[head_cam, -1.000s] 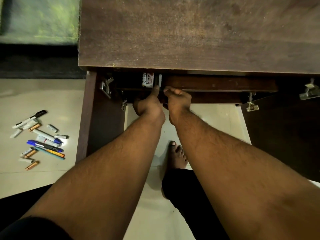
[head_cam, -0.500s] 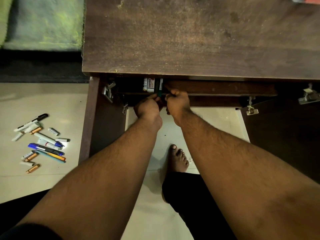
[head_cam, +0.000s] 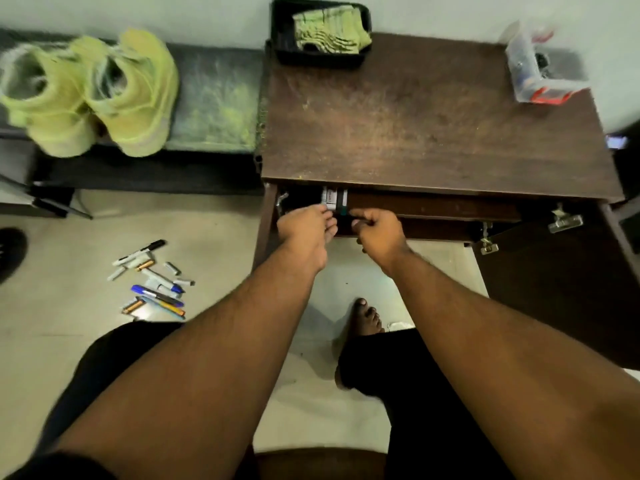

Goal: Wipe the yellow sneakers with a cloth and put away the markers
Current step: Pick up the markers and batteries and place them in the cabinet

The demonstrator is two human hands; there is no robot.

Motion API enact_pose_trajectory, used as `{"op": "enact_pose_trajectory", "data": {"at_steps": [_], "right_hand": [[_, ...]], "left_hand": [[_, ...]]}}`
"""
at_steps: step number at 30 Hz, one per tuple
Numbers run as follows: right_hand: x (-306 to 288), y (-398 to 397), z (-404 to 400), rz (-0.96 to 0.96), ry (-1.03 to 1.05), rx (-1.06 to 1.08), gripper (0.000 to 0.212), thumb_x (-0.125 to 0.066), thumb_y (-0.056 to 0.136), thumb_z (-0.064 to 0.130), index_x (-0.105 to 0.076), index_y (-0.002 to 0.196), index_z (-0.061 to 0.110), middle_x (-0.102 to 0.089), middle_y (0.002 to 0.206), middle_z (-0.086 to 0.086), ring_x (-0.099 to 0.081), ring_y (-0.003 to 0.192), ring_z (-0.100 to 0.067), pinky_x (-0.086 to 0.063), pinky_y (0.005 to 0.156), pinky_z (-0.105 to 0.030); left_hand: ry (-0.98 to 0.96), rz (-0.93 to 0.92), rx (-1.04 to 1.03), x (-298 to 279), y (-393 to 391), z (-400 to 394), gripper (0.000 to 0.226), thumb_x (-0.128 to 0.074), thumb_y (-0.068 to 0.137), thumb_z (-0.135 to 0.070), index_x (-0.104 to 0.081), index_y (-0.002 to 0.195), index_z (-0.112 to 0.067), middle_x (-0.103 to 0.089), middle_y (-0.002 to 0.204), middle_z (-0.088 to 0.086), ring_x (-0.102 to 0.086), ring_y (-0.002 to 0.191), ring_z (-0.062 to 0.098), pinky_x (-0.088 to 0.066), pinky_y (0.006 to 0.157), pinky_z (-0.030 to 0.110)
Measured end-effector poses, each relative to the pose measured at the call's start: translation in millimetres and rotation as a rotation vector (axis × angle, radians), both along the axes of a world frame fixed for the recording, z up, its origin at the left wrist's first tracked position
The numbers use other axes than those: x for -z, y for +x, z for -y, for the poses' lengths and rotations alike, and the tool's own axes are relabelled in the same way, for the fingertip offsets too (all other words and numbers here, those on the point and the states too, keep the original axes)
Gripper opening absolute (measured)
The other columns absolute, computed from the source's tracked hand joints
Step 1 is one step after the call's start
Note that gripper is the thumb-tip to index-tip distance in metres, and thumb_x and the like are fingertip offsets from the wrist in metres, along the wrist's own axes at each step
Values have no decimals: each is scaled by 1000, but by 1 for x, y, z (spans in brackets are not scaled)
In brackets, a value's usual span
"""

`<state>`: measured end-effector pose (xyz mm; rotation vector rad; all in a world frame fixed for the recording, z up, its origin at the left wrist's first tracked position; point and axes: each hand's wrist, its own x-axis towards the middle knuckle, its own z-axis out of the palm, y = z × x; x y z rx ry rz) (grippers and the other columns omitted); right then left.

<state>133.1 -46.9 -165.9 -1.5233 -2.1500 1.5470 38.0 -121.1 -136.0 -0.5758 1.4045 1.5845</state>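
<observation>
You stood over a dark wooden cabinet (head_cam: pixel 433 109) with its doors open. To its left, the yellow sneakers (head_cam: pixel 90 88) sat side by side on a dark bench (head_cam: pixel 214 98). A black tray (head_cam: pixel 277 46) at the cabinet's back edge held a green cloth (head_cam: pixel 329 31). Markers (head_cam: pixel 152 278) lay scattered on the floor at your left. Your left hand (head_cam: pixel 306 228) reached under the cabinet top, fingers fairly straight, touching a white box (head_cam: pixel 329 199). Your right hand (head_cam: pixel 377 230) curled beside it, pinching a small teal-tipped item (head_cam: pixel 343 211).
</observation>
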Motion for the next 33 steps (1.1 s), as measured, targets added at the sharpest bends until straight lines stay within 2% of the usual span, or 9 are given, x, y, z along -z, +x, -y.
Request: {"op": "enact_pose_trajectory", "data": {"at_steps": [2, 6, 10, 16, 19, 23, 27, 30, 33], "right_hand": [[-38, 4, 25, -19, 82, -98, 29, -60, 90, 13, -67, 118, 16, -68, 96, 2, -61, 87, -10, -50, 86, -29], [-108, -3, 77, -31, 263, -317, 26, -61, 91, 12, -68, 115, 13, -65, 95, 5, -58, 88, -5, -37, 70, -5], [-147, -58, 126, 13, 356, -600, 21, -60, 92, 15, -71, 109, 17, -67, 99, 7, -61, 93, -7, -35, 73, -8], [-112, -181, 200, 111, 455, -1078, 23, -61, 90, 15, -70, 111, 15, -67, 112, 2, -61, 102, -13, -46, 91, -27], [-54, -233, 240, 203, 460, -1357, 26, -61, 88, 16, -69, 113, 17, -67, 109, 1, -61, 101, -16, -45, 87, -26], [29, -265, 274, 296, 388, -1544, 32, -61, 87, 18, -66, 119, 18, -65, 116, -1, -58, 107, -18, -41, 88, -24], [106, -270, 289, 396, 293, -1613, 33, -64, 85, 16, -66, 118, 20, -63, 114, -2, -56, 106, -19, -39, 85, -24], [157, -270, 296, 417, 268, -1704, 37, -67, 84, 18, -64, 121, 20, -59, 122, -3, -54, 112, -19, -37, 89, -22], [195, -275, 308, 406, 255, -1760, 39, -68, 82, 16, -64, 121, 15, -56, 127, -5, -53, 117, -23, -39, 102, -30]], "left_hand": [[46, -68, 114, -46, -7, 28, 25, -40, 97, 4, -62, 108, -1, -59, 80, 9, -57, 68, 18, -53, 64, 25], [184, -264, 182, -122, -43, 109, 16, -50, 94, -1, -64, 93, -9, -64, 81, 8, -62, 71, 19, -56, 72, 30], [174, -381, 40, -134, -95, 215, 15, -53, 95, -6, -65, 94, -14, -68, 87, 5, -65, 72, 18, -56, 71, 36], [-136, -306, -274, -25, -141, 366, 17, -52, 90, 2, -65, 93, -8, -65, 77, 10, -57, 60, 22, -45, 57, 26], [-358, -207, -336, 56, -135, 424, 20, -47, 93, 0, -63, 90, -12, -61, 75, 8, -51, 54, 19, -38, 54, 24], [-523, -81, -246, 150, -110, 466, 15, -54, 88, 4, -65, 87, -6, -60, 79, 17, -49, 55, 22, -38, 52, 25], [-774, -106, -38, 219, -89, 487, 26, -62, 80, 2, -70, 103, -7, -69, 112, 13, -65, 97, 32, -52, 81, 35], [-944, -206, 203, 251, -83, 506, 39, -58, 82, -1, -63, 119, -13, -58, 130, 6, -58, 111, 25, -47, 85, 30], [-1078, -253, 386, 276, -86, 523, 54, -59, 84, -6, -51, 136, -20, -42, 139, 12, -46, 122, 35, -47, 95, 45]]}}
